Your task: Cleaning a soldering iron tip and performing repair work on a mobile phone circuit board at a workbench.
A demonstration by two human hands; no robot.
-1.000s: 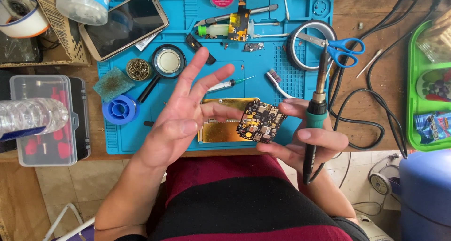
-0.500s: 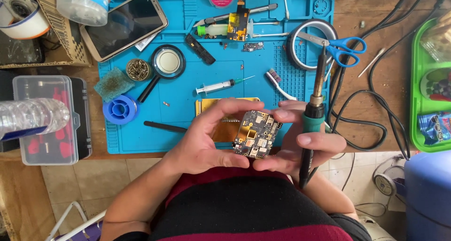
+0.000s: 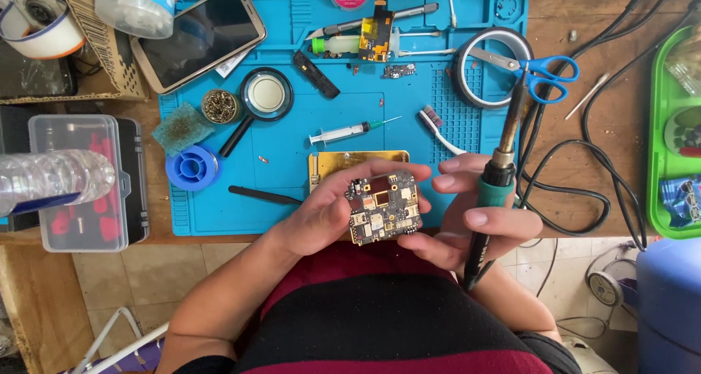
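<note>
Left hand [image 3: 321, 210] curled around a small dark circuit board [image 3: 383, 209], thumb over its top edge, fingers under its left side. Board held face up just past the near edge of the blue work mat [image 3: 292, 148], above the lap. Right hand [image 3: 475, 213] clenched around the green grip of a soldering iron [image 3: 500, 177], fingertips also touching the board's right side; iron tip pointing away, up over the mat's right part toward the blue-handled scissors [image 3: 544, 71]. On the mat, just beyond the board: a gold metal plate [image 3: 350, 162], partly hidden by the thumb. Farther onto the mat: a syringe [image 3: 343, 133], a magnifying glass [image 3: 259, 100], a blue solder spool [image 3: 192, 167] at the left edge, black tweezers [image 3: 263, 194] near the left wrist. Beyond the mat's far left corner: a phone [image 3: 197, 35], screen dark. Left of the mat: a clear plastic box [image 3: 80, 184] with red parts.
</note>
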